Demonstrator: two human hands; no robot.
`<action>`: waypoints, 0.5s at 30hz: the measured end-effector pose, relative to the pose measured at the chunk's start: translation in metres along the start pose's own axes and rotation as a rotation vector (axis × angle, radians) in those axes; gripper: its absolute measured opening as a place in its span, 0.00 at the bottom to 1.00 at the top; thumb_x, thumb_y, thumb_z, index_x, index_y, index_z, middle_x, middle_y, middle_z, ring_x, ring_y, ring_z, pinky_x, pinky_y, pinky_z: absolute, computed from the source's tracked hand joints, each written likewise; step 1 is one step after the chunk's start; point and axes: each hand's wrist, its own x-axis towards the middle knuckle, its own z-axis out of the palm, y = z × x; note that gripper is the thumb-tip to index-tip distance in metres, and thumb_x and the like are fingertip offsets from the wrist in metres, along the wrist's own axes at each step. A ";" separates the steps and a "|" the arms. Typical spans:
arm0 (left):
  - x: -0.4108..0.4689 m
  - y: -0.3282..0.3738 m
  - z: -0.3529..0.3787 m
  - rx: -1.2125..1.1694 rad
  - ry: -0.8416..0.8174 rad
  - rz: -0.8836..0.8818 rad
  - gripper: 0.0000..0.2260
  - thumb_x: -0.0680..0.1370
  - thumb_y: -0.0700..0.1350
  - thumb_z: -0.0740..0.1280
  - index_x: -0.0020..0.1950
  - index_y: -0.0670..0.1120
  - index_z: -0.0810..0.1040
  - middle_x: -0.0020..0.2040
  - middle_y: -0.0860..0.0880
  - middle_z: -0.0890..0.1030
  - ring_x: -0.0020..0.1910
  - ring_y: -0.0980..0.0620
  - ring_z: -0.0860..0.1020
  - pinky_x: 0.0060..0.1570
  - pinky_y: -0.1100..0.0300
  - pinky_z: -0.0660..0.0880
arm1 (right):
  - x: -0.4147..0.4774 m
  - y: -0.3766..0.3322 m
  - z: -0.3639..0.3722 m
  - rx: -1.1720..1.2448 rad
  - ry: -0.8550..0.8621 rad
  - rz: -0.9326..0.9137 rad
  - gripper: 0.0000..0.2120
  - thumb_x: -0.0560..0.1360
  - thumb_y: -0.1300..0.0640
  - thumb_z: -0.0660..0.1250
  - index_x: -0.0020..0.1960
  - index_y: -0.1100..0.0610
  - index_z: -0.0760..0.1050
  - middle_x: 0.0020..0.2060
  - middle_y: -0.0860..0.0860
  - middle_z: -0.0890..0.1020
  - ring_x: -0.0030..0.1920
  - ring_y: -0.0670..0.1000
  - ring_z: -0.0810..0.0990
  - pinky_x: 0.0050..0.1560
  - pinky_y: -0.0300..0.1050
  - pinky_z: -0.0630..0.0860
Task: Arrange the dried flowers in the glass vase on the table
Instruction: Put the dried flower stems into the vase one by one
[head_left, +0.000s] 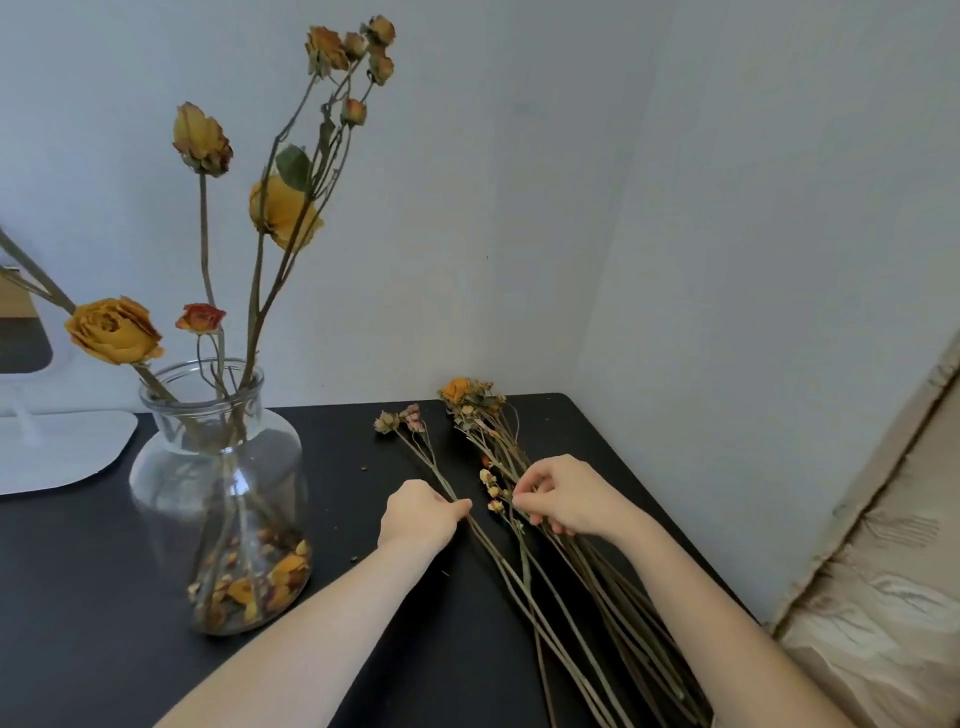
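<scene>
Fingers of the left hand (421, 514) are pinching one thin dried stem (415, 446) while the right hand (558, 499) is gripping the loose bundle (587, 571) on the black table (104, 597), apparently separating it for the clear glass vase (218, 493) standing nearby.

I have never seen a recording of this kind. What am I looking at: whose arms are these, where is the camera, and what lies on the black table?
There is no machine here: the single picture comes from a camera worn on a person's head, looking down at their two bare arms. The left hand pinches a thin dried stem with small pale buds. The right hand pinches stems of a loose bundle of dried flowers lying on the black table. At the left stands a clear glass vase, already holding several dried yellow roses, with fallen petals at its bottom.
</scene>
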 end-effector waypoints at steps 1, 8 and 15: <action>0.001 0.000 0.001 -0.015 -0.009 -0.010 0.12 0.72 0.51 0.71 0.40 0.41 0.82 0.31 0.48 0.76 0.31 0.50 0.76 0.38 0.58 0.75 | 0.000 -0.001 0.001 -0.005 -0.009 -0.004 0.02 0.75 0.55 0.66 0.47 0.52 0.76 0.31 0.47 0.80 0.22 0.41 0.71 0.21 0.29 0.66; 0.006 -0.001 0.003 -0.121 -0.028 -0.061 0.08 0.71 0.45 0.70 0.44 0.40 0.82 0.34 0.47 0.76 0.35 0.48 0.76 0.43 0.56 0.77 | 0.006 -0.002 0.010 -0.029 -0.037 -0.021 0.03 0.75 0.54 0.66 0.48 0.52 0.77 0.29 0.46 0.80 0.21 0.40 0.71 0.24 0.29 0.67; 0.001 -0.002 -0.006 -0.225 -0.025 -0.035 0.08 0.72 0.42 0.69 0.34 0.43 0.81 0.29 0.46 0.75 0.28 0.51 0.70 0.37 0.58 0.70 | 0.011 -0.005 0.023 -0.066 -0.053 -0.019 0.09 0.75 0.50 0.66 0.51 0.53 0.79 0.27 0.45 0.79 0.29 0.39 0.75 0.36 0.34 0.68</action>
